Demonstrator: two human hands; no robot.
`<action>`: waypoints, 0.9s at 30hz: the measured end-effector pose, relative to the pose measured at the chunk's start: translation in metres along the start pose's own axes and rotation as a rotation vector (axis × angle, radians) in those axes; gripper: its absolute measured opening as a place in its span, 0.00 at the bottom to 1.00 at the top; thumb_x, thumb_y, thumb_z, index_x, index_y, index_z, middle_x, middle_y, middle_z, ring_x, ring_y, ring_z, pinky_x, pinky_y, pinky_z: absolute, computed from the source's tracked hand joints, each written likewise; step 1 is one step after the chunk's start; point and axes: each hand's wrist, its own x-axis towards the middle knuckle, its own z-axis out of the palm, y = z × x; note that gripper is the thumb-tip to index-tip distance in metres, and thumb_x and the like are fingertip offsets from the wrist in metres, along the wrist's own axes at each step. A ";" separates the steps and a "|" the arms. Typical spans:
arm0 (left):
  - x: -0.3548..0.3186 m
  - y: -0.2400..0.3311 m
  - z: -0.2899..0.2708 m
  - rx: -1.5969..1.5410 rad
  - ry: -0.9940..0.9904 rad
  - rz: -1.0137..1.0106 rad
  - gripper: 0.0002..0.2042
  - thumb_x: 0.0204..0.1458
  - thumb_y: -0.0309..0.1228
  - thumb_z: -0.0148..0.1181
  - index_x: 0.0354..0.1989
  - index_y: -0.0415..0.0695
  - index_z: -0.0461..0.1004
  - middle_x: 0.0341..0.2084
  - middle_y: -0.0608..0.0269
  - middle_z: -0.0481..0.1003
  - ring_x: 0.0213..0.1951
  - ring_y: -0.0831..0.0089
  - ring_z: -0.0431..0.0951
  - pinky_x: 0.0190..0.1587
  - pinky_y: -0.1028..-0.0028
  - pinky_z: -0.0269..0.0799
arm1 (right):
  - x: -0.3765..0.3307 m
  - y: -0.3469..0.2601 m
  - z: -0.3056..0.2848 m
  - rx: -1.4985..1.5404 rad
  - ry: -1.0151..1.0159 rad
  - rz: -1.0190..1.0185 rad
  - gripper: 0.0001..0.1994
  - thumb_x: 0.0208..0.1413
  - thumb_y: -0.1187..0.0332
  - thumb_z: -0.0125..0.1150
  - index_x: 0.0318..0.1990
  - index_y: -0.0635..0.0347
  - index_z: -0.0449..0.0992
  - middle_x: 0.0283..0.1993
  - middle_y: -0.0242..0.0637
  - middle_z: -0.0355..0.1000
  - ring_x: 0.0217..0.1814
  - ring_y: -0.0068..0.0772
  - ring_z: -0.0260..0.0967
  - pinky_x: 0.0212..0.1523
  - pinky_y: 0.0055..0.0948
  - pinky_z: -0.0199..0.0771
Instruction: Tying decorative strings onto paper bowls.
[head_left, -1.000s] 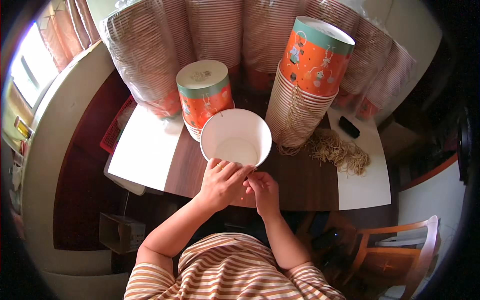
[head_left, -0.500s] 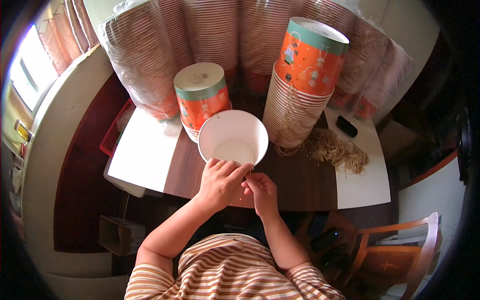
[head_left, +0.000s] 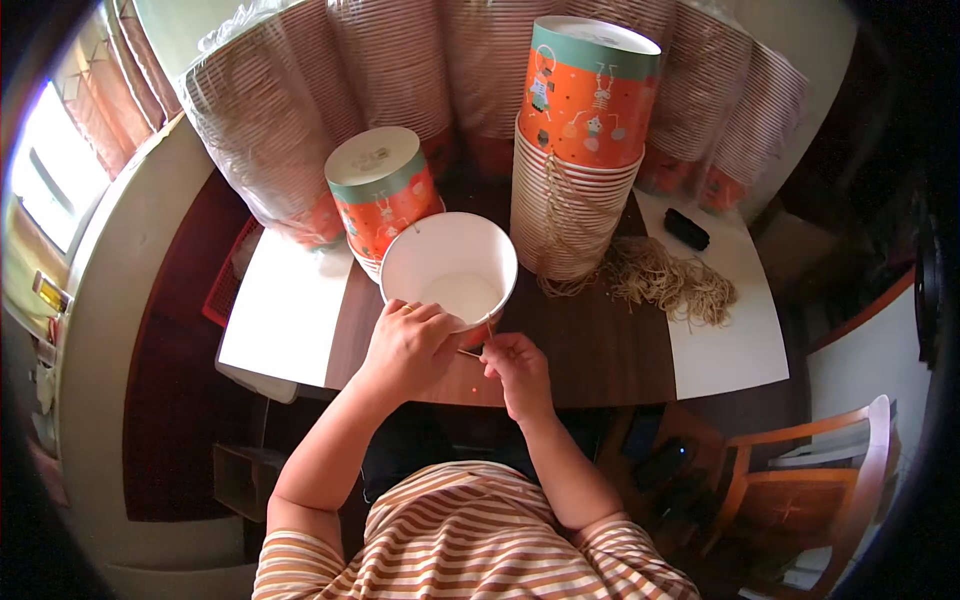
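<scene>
An open paper bucket (head_left: 450, 243), white inside with an orange printed outside, stands tilted toward me near the table's front edge. My left hand (head_left: 408, 350) is closed over its near rim, fingers on the inside and thumb hidden. Just right of that rim, my right hand (head_left: 521, 374) pinches a thin piece of string (head_left: 490, 328) that runs up to the bucket's edge. Behind it are a short stack of upside-down orange and green buckets (head_left: 385, 205) and a taller stack (head_left: 570, 205) with string hanging down its side.
A loose heap of tan string (head_left: 668, 282) lies on the right of the brown and white table (head_left: 610, 355), near a small black object (head_left: 687, 229). Plastic-wrapped bucket stacks (head_left: 390, 60) line the back. A wooden chair (head_left: 800, 500) stands at the lower right.
My right hand has drawn slightly down and away from the rim, and the string now shows between them. My left hand has shifted along the near rim. The whole view has moved a little.
</scene>
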 end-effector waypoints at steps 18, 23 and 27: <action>0.007 0.017 -0.014 -1.348 0.502 -0.490 0.11 0.59 0.31 0.58 0.41 0.35 0.72 0.35 0.64 0.79 0.38 0.83 0.76 0.45 0.81 0.71 | -0.013 -0.048 0.012 -0.543 0.332 -0.643 0.30 0.44 0.70 0.71 0.54 0.59 0.63 0.49 0.35 0.65 0.49 0.25 0.60 0.53 0.29 0.62; 0.004 0.016 -0.025 -1.378 0.450 -0.512 0.12 0.58 0.32 0.60 0.41 0.35 0.71 0.34 0.64 0.78 0.37 0.83 0.76 0.43 0.81 0.72 | -0.009 -0.035 -0.001 -0.750 0.191 -0.450 0.35 0.40 0.65 0.76 0.56 0.59 0.63 0.50 0.34 0.67 0.48 0.24 0.64 0.48 0.28 0.66; 0.003 0.011 -0.027 -1.304 0.388 -0.486 0.12 0.58 0.32 0.60 0.42 0.35 0.71 0.33 0.65 0.77 0.36 0.83 0.76 0.39 0.81 0.73 | 0.003 -0.029 -0.021 -0.847 0.088 -0.283 0.43 0.36 0.62 0.79 0.61 0.60 0.59 0.50 0.32 0.69 0.44 0.23 0.66 0.42 0.26 0.70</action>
